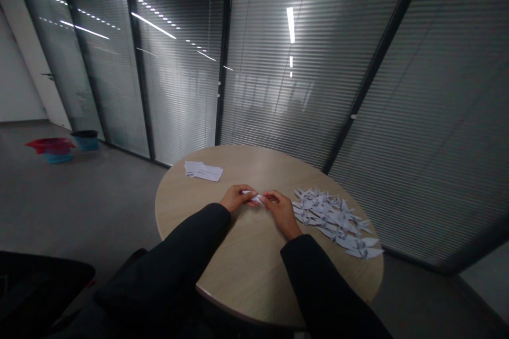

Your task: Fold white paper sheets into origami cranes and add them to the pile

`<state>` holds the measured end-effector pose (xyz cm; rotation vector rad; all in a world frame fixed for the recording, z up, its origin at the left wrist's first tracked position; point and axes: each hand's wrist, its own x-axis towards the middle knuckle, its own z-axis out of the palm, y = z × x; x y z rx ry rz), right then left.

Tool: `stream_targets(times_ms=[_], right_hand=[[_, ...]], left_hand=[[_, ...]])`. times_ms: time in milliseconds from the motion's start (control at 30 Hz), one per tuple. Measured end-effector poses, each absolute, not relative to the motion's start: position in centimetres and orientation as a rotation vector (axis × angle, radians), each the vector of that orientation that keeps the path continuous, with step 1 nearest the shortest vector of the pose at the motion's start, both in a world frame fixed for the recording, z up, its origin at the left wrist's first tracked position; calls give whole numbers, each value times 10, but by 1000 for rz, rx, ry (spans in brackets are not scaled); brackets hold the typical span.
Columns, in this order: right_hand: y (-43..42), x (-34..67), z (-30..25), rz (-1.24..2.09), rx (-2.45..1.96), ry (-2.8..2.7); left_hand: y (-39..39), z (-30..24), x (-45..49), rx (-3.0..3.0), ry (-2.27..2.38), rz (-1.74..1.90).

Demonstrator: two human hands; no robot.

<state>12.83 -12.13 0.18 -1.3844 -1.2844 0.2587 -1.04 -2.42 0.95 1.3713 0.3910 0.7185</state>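
Over the middle of the round table, a small piece of folded white paper (254, 197) is held between my two hands. My left hand (237, 198) grips its left part with the fingers closed. On the other side, my right hand (281, 208) pinches the right end between thumb and fingers. Much of the paper is covered by my fingers, so its exact folded shape cannot be made out. To the right of my right hand lie many folded paper cranes (336, 217), packed in rows. A stack of white paper sheets (209, 171) lies beyond my left hand.
The round wooden table (246, 265) stands close to a glass partition with blinds (278, 116). On the floor at the left are a bin with a red liner (51, 147) and a bin with a dark liner (86, 140). A dark chair (43, 291) sits at lower left.
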Motion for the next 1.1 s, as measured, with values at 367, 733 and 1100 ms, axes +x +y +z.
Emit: stream_targets(times_ms=[367,733,1100], right_hand=[[-124,125,7,249,-1381,-1273],[-124,126,5,270,-1368,-1287],[-122,128,3,236,-1373,-1270]], left_hand=[[-22,8,-10,1404,373,712],[-24,10,-12,1385,350,716],[-22,6,-10,1395,329,725]])
